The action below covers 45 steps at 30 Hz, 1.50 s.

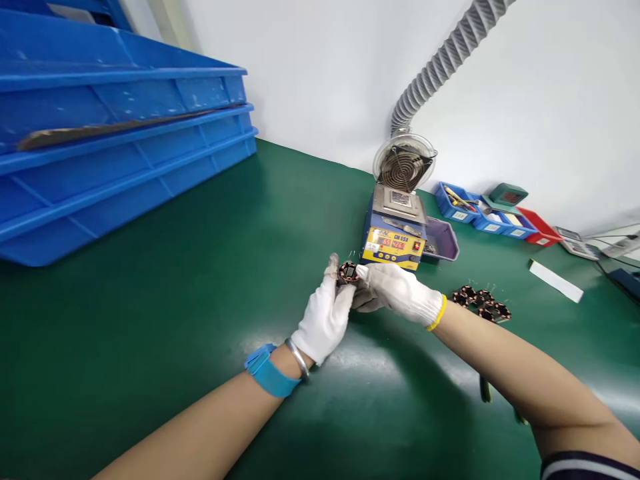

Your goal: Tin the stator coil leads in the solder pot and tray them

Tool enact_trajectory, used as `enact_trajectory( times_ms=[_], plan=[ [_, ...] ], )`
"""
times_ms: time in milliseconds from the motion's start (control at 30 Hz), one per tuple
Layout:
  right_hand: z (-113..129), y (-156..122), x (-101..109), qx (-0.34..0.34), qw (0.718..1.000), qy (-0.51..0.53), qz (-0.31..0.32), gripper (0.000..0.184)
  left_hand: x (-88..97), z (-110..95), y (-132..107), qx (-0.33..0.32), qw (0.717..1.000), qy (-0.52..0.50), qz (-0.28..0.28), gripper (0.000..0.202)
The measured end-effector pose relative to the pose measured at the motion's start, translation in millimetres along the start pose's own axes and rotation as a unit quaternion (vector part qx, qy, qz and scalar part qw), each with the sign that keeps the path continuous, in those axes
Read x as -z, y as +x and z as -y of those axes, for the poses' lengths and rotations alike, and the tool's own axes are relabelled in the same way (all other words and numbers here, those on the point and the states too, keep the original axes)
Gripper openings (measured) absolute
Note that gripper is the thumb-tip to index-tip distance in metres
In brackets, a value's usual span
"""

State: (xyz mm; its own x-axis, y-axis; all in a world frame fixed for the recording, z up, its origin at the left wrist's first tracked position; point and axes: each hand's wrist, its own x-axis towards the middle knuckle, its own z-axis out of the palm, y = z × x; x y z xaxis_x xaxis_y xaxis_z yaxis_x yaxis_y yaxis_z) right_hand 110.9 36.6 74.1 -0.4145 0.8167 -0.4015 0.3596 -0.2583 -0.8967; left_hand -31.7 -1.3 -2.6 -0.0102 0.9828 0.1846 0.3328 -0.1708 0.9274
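A small round motor stator (349, 272) with copper windings and thin wires sticking up is held above the green table, in front of the yellow-fronted solder pot (393, 247). My left hand (324, 317), in a white glove, grips it from the left with thumb and fingers. My right hand (395, 290), also gloved, has its fingertips closed on the stator's right rim. The undersides of the right fingers look grey and partly hide the stator's lower side. More stators (483, 303) with upright wires stand in a group beyond my right forearm.
Stacked blue crates (125, 160) fill the left side. Behind the solder pot are a round fan hood (404, 167) and a grey hose (450, 57). A purple bin (447, 240), blue bins (455, 212), a red bin (540, 230) and a white strip (556, 281) are at right.
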Motion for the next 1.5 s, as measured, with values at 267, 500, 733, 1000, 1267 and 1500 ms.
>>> enact_trajectory(
  times_ms=[267,500,733,1000,1267,1500],
  plan=[
    [18,10,52,0.037,0.987,-0.035,-0.155,0.037,-5.7,-7,-1,-0.025,0.994,0.024,0.102,0.084],
    [64,59,155,0.130,0.815,-0.343,-0.449,0.035,-9.1,-16,0,-0.009,0.983,0.138,0.121,0.084],
    [57,93,174,0.096,0.769,-0.423,-0.470,0.037,-8.8,-15,1,-0.019,0.981,0.156,0.114,0.076],
    [46,99,176,0.077,0.764,-0.441,-0.465,0.039,-9.4,-14,1,-0.010,0.980,0.157,0.125,0.075],
    [50,98,182,0.092,0.768,-0.428,-0.467,0.039,-9.6,-14,2,-0.004,0.980,0.157,0.124,0.074],
    [47,99,179,0.083,0.770,-0.424,-0.470,0.038,-9.4,-16,2,-0.004,0.980,0.154,0.125,0.074]
  ],
)
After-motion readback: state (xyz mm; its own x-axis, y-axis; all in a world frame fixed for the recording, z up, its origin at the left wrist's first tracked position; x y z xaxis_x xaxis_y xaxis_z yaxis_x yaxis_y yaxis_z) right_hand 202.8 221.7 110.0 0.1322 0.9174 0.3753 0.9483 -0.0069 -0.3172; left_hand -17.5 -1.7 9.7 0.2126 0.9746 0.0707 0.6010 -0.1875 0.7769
